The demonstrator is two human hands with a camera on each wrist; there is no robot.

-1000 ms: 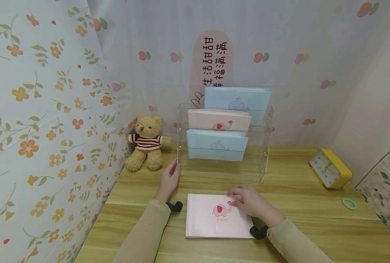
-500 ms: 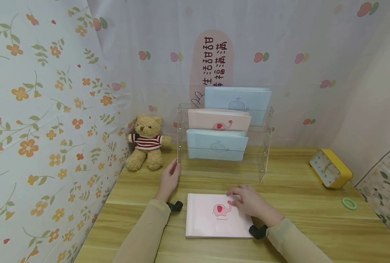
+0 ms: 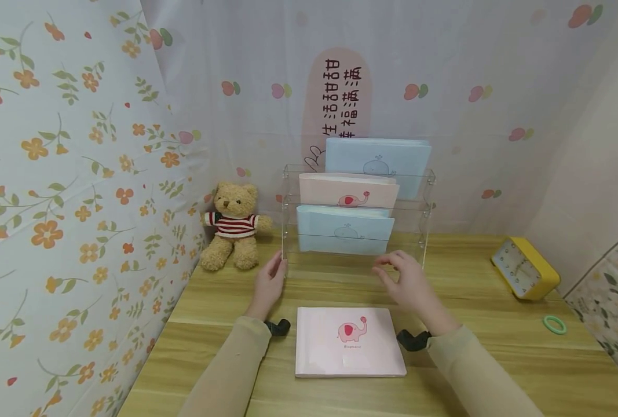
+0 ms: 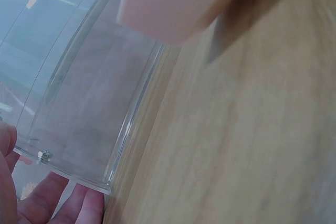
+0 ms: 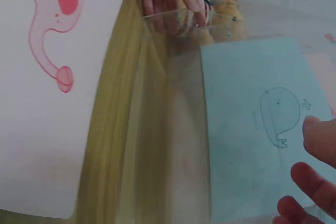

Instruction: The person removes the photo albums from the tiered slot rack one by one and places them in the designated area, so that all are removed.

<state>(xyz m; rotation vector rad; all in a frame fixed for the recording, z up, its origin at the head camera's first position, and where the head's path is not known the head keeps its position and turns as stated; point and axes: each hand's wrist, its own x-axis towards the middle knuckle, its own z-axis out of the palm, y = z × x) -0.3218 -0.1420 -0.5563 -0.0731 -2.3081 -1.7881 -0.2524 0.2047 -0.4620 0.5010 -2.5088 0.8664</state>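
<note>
Upright clear rack (image 4: 100,87), three booklets (image 3: 346,231) inside

I note one teddy bear (image 3: 233,227) in a striped red-and-white top, seated upright at the far left of the wood-grain tabletop (image 3: 496,347). At the right, a yellow clock (image 3: 525,268) stands angled, face turned leftward, with a light-green ring (image 3: 545,321) lying flat near it. Orange-flowered cloth (image 3: 79,185) lines the left side; lettered cloth (image 3: 267,46) hangs behind.

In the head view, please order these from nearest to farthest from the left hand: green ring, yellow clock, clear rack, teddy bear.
1. Clear rack: touching the left hand.
2. Teddy bear: left of the rack.
3. Yellow clock: right side.
4. Green ring: right, in front of clock.
</note>
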